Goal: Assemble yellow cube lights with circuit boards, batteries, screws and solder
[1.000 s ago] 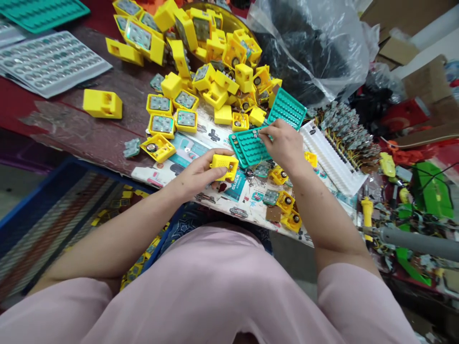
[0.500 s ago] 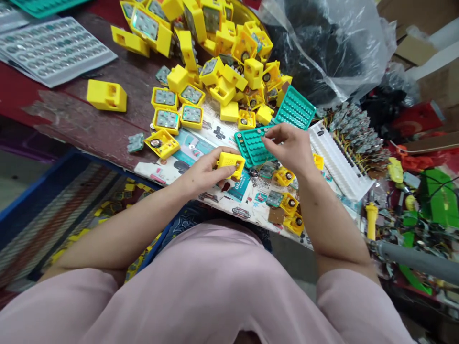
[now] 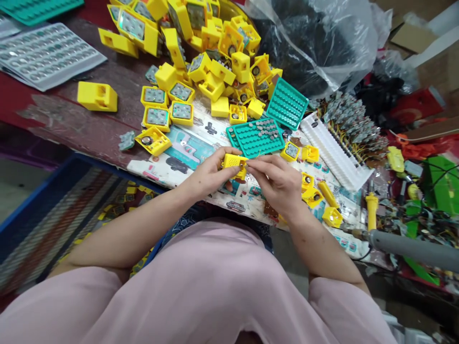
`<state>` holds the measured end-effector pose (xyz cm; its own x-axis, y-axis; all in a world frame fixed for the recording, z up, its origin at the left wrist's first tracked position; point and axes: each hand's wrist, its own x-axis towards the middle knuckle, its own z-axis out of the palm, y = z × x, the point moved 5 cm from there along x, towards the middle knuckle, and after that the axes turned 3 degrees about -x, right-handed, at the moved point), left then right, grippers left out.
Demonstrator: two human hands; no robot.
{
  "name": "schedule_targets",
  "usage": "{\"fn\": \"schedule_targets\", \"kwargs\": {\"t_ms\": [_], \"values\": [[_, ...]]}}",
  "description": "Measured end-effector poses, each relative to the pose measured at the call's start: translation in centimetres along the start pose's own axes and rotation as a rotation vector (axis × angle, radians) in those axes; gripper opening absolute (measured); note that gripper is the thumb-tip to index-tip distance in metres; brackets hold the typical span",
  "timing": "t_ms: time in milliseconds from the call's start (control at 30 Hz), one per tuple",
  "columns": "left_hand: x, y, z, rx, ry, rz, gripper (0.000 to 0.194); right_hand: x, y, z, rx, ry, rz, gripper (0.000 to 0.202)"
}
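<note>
housing (image 3: 231, 161) is boxy, yellow, dotted with small holes.

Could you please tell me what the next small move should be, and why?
Probably press the right hand gently toward the yellow case: the left hand grips it, and the right fingers are pinched at its recessed end; anything between them is too small to tell.
</note>
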<state>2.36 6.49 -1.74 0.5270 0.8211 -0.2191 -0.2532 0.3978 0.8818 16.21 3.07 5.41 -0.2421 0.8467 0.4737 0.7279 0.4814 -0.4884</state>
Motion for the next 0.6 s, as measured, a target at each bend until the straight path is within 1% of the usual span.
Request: {"fn": "schedule_targets", "kwargs": {"t_ms": [33, 100, 200, 267, 367, 433, 467, 533, 600], "values": [[-0.1, -0.1, 0.2, -0.001, -0.004, -0.004, 0.046, -0.1, -0.2, 0.0, -0.068, 0.030, -0.046, 0.012], [-0.3, -0.2, 0.5, -0.004, -0.019, -0.004, 0.045, -0.3, -0.3, 0.0, -0.149, 0.070, -0.085, 0.009], [-0.4, -0.2, 0.7, 0.022, -0.025, 0.014, 0.045, -0.4, -0.4, 0.2, -0.205, 0.081, -0.114, 0.010], [-0.5, -0.3, 0.6, 0.055, -0.014, 0.030, 0.046, -0.4, -0.7, 0.3, -0.268, 0.067, -0.155, 0.012], [-0.5, -0.5, 0.3, 0.087, 0.002, 0.050, 0.046, -0.6, -1.5, 0.5, -0.415, 0.035, -0.255, 0.016], [-0.5, -0.6, 0.0, 0.098, 0.008, 0.053, 0.045, -0.6, -1.8, 0.6, -0.482, -0.015, -0.312, 0.019], [-0.5, -0.7, -0.1, 0.100, 0.009, 0.052, 0.045, -0.5, -1.7, 0.7, -0.473, -0.056, -0.327, 0.019], [-0.5, -0.7, -0.4, 0.097, 0.014, 0.052, 0.044, 0.2, -0.7, 0.6, -0.366, -0.141, -0.293, 0.021], [-0.5, -0.6, -0.6, 0.086, 0.020, 0.048, 0.046, 1.5, 1.5, 0.3, -0.257, -0.178, -0.168, 0.023]]}}
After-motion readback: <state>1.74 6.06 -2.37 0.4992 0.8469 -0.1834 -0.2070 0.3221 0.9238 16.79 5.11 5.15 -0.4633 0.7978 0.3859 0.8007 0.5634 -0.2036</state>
